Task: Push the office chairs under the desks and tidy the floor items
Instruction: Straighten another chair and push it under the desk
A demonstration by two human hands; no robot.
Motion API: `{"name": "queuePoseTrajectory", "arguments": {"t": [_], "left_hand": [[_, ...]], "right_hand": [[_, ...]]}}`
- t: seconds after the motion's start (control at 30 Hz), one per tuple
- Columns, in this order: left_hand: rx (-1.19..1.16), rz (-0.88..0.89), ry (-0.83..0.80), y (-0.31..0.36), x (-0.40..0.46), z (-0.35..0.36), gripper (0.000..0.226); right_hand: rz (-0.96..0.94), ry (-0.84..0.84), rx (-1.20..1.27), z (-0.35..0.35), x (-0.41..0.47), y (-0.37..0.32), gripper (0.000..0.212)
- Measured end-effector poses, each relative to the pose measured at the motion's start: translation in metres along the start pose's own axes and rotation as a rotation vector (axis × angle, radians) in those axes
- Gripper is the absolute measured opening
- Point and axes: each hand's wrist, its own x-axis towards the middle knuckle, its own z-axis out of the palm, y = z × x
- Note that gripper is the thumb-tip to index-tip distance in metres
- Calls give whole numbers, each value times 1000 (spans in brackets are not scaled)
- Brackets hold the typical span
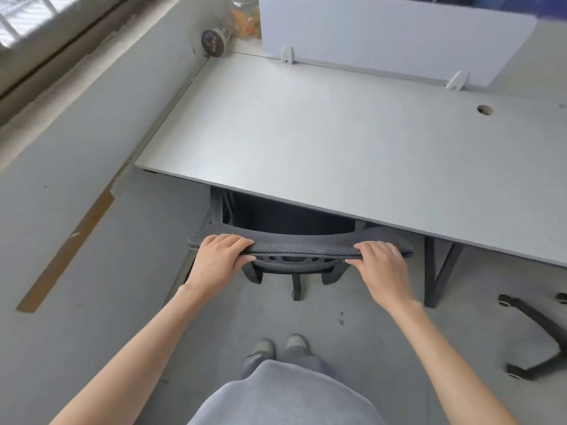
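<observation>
A grey mesh office chair (302, 248) stands in front of me with its seat tucked under the light grey desk (322, 142). Only the top of its backrest, part of the frame and one caster show. My left hand (216, 260) grips the left end of the backrest's top edge, fingers over the top and thumb underneath. My right hand (383, 265) grips the right end the same way. The seat and most of the base are hidden under the desk.
A second chair's black star base (534, 329) lies on the floor at the right, beside a dark desk leg (441, 271). A white divider panel (392, 35), a can (214, 41) and a bottle (245, 18) stand at the desk's far side. A wall runs along the left.
</observation>
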Motion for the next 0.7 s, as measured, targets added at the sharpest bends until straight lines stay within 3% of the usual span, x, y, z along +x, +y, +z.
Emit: {"name": "queuePoseTrajectory", "arguments": {"t": [0.3,0.7], "left_hand": [[6,182,116,-16,-33,11,40],[29,484,118,-31,-43,6,39]], "right_hand": [[103,88,-34,7,-63,-34,36],[373,204,36,21,-161,-95,40]]}}
